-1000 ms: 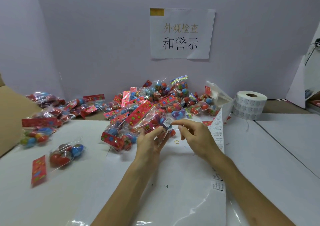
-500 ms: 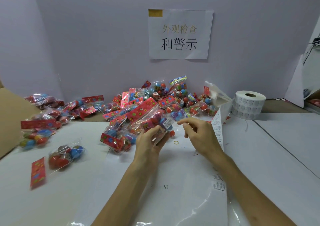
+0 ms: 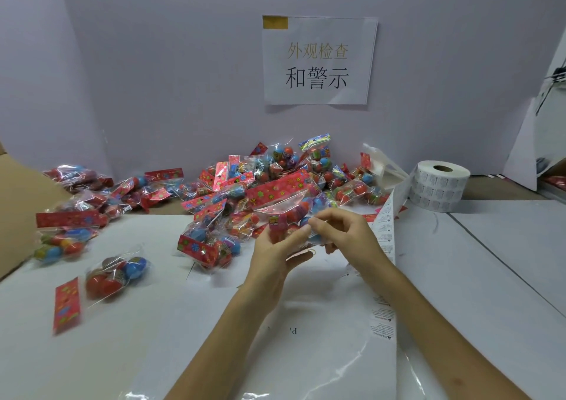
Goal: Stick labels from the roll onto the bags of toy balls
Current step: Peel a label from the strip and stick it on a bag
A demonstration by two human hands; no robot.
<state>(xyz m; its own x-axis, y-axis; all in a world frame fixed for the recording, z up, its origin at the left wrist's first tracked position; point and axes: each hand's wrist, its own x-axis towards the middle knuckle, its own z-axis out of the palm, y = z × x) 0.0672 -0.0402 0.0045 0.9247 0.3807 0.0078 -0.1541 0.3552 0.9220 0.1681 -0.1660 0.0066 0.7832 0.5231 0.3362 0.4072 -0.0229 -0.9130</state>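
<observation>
Bags of toy balls [image 3: 245, 185] are heaped on the white table [image 3: 490, 277] against the back wall [image 3: 153, 62], under a paper sign [image 3: 318, 62]. The heap spreads left to a cardboard flap [image 3: 18, 209] at the table's edge. Nearer me the table is bare between my forearms and out to the right, past a diagonal seam. On the left two loose bags [image 3: 116, 274] lie apart from the heap. The label roll [image 3: 441, 188] stands at the far right near the wall, and its strip [image 3: 387, 234] trails toward me just beside my right wrist. I hold a lifted bag [image 3: 284, 206] above the heap's front edge. My left hand [image 3: 275, 255] cups it from below, fingers curled round it. My right hand [image 3: 346, 237] pinches its lower end with thumb and forefinger; I cannot tell whether a label is under them.
</observation>
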